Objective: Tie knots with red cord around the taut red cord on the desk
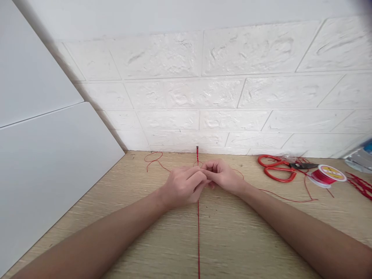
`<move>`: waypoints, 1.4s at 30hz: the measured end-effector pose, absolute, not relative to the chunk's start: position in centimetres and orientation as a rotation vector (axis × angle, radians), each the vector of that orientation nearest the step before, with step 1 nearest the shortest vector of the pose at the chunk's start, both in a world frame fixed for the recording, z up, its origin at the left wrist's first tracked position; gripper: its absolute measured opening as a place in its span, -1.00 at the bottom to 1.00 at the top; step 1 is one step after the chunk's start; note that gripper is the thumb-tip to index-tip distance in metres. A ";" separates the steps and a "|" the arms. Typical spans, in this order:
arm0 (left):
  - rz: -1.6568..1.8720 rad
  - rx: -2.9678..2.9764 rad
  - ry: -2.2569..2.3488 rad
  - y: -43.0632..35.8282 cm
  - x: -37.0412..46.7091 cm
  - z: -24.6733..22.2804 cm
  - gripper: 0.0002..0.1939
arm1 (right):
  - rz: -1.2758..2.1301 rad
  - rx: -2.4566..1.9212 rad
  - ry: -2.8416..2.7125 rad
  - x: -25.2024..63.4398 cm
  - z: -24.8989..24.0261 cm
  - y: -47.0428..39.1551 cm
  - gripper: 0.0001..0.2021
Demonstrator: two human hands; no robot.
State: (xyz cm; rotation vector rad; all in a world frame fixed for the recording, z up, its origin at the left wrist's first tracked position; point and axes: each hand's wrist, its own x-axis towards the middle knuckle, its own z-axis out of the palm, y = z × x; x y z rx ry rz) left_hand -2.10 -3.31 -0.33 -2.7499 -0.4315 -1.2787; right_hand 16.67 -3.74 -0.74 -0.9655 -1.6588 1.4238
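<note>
A thin red cord (pixel 198 236) runs straight down the middle of the wooden table toward me. Its far end is a short twisted or knotted length (pixel 197 155), fixed at a small dark point by the wall. Over this cord my left hand (pixel 186 184) and my right hand (pixel 221 176) meet, fingertips pinched together and touching. Both are closed on the red cord, though the exact spot between the fingers is hidden. One loose cord end (pixel 154 157) curls out to the left of my hands; another strand (pixel 286 197) trails off to the right, past my right forearm.
To the right lie orange-handled scissors (pixel 280 173), with a spool of red cord (pixel 327 176) against their blades. Red braided cord (pixel 360 185) and a clear plastic item (pixel 359 159) are at the far right. A white brick-pattern wall (pixel 221 93) closes the back; white panels (pixel 52 162) stand left.
</note>
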 end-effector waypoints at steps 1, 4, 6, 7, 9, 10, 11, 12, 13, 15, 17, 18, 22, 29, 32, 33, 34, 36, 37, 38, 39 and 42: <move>-1.307 -2.762 -0.479 -3.3 -2.1 -0.4 -0.86 | 1.409 -0.972 -1.645 16.6 -0.8 -3.7 -0.64; -1.481 -2.754 -0.715 -3.0 -2.2 -0.4 -0.86 | 1.364 -0.977 -1.610 16.4 -0.9 -3.6 -0.62; -1.570 -2.733 -0.885 -2.7 -2.2 -0.5 -0.85 | 1.362 -0.960 -1.586 16.4 -0.9 -3.5 -0.63; -1.568 -2.748 -0.949 -2.6 -2.2 -0.5 -0.80 | 1.370 -0.949 -1.574 16.4 -0.9 -3.5 -0.64; -1.489 -2.830 -1.024 -2.4 -2.2 -0.5 -0.69 | 1.387 -0.928 -1.552 16.4 -0.8 -3.5 -0.64; -1.438 -2.878 -1.041 -2.3 -2.2 -0.5 -0.67 | 1.390 -0.922 -1.541 16.4 -0.8 -3.5 -0.64; -1.397 -2.917 -1.052 -2.3 -2.2 -0.5 -0.67 | 1.390 -0.921 -1.530 16.4 -0.7 -3.5 -0.63; -1.375 -2.942 -1.060 -2.2 -2.2 -0.5 -0.70 | 1.388 -0.921 -1.519 16.4 -0.6 -3.5 -0.63; -1.367 -2.957 -1.067 -2.2 -2.1 -0.6 -0.72 | 1.389 -0.924 -1.509 16.4 -0.6 -3.6 -0.62; -1.366 -2.970 -1.081 -2.2 -2.1 -0.6 -0.75 | 1.406 -0.928 -1.488 16.5 -0.6 -3.6 -0.61; -1.359 -2.972 -1.105 -2.1 -2.1 -0.7 -0.76 | 1.446 -0.919 -1.459 16.5 -0.7 -3.5 -0.59; -1.349 -2.964 -1.125 -2.0 -2.1 -0.7 -0.77 | 1.468 -0.913 -1.443 16.5 -0.8 -3.4 -0.58; -1.309 -2.879 -1.216 -1.8 -2.1 -0.7 -0.83 | 1.495 -0.902 -1.372 16.5 -1.1 -3.4 -0.54; -1.352 -2.710 -1.374 -1.6 -2.1 -0.5 -0.86 | 1.276 -0.875 -1.311 16.1 1.5 -4.4 -0.52; -1.386 -2.693 -1.443 -1.4 -2.0 -0.7 -0.87 | 1.182 -0.826 -1.292 16.1 3.9 -5.1 -0.55; -1.399 -2.691 -1.451 -1.4 -2.0 -0.7 -0.88 | 1.185 -0.798 -1.287 16.2 4.9 -5.4 -0.55; -1.411 -2.688 -1.456 -1.3 -2.0 -0.8 -0.88 | 1.194 -0.778 -1.292 16.3 5.9 -5.8 -0.54; -1.431 -2.686 -1.468 -1.2 -2.0 -0.9 -0.89 | 1.205 -0.770 -1.310 16.9 8.0 -6.6 -0.49; -1.436 -2.687 -1.479 -1.1 -2.1 -1.0 -0.89 | 1.185 -0.776 -1.313 17.3 9.1 -7.1 -0.46; -1.442 -2.686 -1.494 -1.0 -2.1 -1.0 -0.89 | 1.150 -0.801 -1.332 17.8 10.1 -7.6 -0.44; -1.446 -2.687 -1.508 -1.0 -2.1 -0.9 -0.89 | 1.114 -0.852 -1.370 18.4 11.0 -8.1 -0.42; -1.455 -2.696 -1.512 -0.9 -2.2 -0.9 -0.88 | 1.073 -1.099 -1.494 20.9 13.6 -9.5 -0.40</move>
